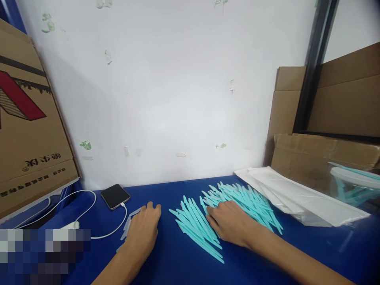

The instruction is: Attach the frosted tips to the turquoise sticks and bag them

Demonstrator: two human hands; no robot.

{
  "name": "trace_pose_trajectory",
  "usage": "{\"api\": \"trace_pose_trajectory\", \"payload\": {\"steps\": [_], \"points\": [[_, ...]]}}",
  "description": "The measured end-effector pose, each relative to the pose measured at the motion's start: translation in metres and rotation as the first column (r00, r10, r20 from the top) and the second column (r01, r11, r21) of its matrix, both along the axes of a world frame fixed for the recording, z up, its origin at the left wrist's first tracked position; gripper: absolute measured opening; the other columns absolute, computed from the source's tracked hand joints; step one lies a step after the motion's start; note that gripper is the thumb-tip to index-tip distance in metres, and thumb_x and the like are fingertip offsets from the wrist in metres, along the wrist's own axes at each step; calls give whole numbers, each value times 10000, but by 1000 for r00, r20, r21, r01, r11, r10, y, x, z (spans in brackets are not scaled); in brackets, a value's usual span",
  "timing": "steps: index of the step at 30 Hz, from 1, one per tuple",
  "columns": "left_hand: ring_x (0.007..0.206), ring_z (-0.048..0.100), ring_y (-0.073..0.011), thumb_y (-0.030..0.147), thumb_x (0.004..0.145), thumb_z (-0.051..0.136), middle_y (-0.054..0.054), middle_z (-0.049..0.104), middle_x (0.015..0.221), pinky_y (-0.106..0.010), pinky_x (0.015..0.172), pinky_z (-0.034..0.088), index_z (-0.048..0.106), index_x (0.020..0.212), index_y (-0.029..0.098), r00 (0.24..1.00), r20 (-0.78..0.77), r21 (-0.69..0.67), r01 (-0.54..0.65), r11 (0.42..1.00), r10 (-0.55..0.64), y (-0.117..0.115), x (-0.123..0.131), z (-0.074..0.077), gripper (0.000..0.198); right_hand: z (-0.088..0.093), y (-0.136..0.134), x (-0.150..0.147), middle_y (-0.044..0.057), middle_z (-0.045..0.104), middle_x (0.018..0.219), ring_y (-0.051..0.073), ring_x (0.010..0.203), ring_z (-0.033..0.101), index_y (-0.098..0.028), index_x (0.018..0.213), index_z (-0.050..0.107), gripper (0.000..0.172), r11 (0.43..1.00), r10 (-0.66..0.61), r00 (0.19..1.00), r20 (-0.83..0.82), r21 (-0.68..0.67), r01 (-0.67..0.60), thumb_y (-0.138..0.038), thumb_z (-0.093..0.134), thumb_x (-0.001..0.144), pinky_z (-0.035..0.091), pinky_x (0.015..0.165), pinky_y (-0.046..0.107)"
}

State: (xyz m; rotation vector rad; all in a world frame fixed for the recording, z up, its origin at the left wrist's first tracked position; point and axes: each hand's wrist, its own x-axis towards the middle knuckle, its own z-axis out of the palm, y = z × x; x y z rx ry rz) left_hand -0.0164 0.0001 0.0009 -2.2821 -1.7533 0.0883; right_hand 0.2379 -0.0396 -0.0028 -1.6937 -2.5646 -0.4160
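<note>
Two piles of slim turquoise plastic sticks with tapered ends lie on the blue table, a smaller pile (196,225) in the middle and a larger pile (246,198) behind it to the right. My right hand (230,221) is between the piles, its fingers curled down onto sticks; its fingertips are hidden. On the left, my left hand (145,225) rests low over the table with bent fingers, beside a few translucent, narrow plastic pieces (127,226) that it partly covers. What its fingers hold, if anything, is hidden.
A phone (115,196) with a white cable (118,227) lies at the back left. White plastic bags (285,194) and a clear tub (353,184) holding turquoise sticks are at right. Cardboard boxes (32,118) flank the blue table (166,265); a white wall (178,87) closes the back.
</note>
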Motion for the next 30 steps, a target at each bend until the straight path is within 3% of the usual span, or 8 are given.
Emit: {"api": "trace_pose_trajectory", "payload": {"steps": [8,11,15,19,24,28,30], "points": [[795,647,-249,-62,864,288,-123,631,982,-331,634,442,648,1040,165,991,103,16,89,996,-90,-3,1,1,460,7,-7,9,27,615,600,163,491,523,-193,758,587,244,998,59,995,-82,-21,-61,-252,433,938,206,481,295],[873,637,-261,7,907,338,-122,623,1012,-330,669,449,649,1043,176,980,165,27,109,994,-112,-2,1,0,379,6,-7,9,18,603,574,155,460,499,-191,746,583,234,997,72,996,-47,-6,-73,-225,433,923,185,476,303],[1008,617,-313,89,937,404,-167,629,1071,-368,769,473,647,1118,133,988,129,74,71,995,-81,-2,0,-1,306,7,-6,5,23,613,578,164,455,509,-187,757,593,222,998,58,998,13,27,-58,-210,435,912,155,471,316],[967,658,-309,38,923,382,-177,643,1101,-379,772,487,568,1292,123,995,95,34,37,999,-40,-2,0,-2,421,13,-2,3,27,653,643,168,482,545,-184,857,600,242,997,31,999,-29,77,-29,-224,392,974,169,478,306],[943,673,-277,-78,857,315,-155,642,1088,-364,768,489,535,1330,149,988,145,-16,62,998,-59,3,-3,-6,569,16,1,3,8,653,660,170,502,552,-189,980,559,229,994,32,980,-195,107,-11,-265,351,1035,213,489,285],[924,651,-265,-16,891,304,-138,632,1053,-377,778,495,520,1358,151,950,283,87,111,990,-131,10,-7,-11,540,13,2,3,-36,575,580,158,478,499,-213,929,546,218,994,60,941,-333,103,-27,-294,374,1036,265,503,266],[909,638,-242,75,937,303,-111,629,1026,-372,794,502,521,1360,172,865,449,183,155,971,-223,11,-7,-9,485,13,2,4,-43,573,584,152,492,507,-223,925,566,217,992,94,920,-381,110,-56,-294,391,1032,306,529,258]]}}
